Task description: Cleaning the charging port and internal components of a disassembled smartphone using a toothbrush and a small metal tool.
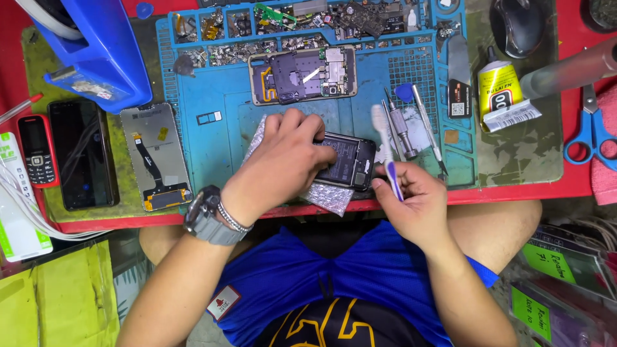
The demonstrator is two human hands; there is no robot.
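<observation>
Fingers (307, 132) of the left hand (279, 164) are curled down and press on a dark opened phone (347, 160), which lies on a piece of bubble wrap (324, 193) at the near edge of the blue work mat (225, 115). Just right of the phone, the right hand (411, 199) is closed around a white and purple toothbrush (385, 151), bristles up near the phone's right side. Further right stand 2 metal tools (402, 132) and a yellow glue tube (500, 93).
</observation>
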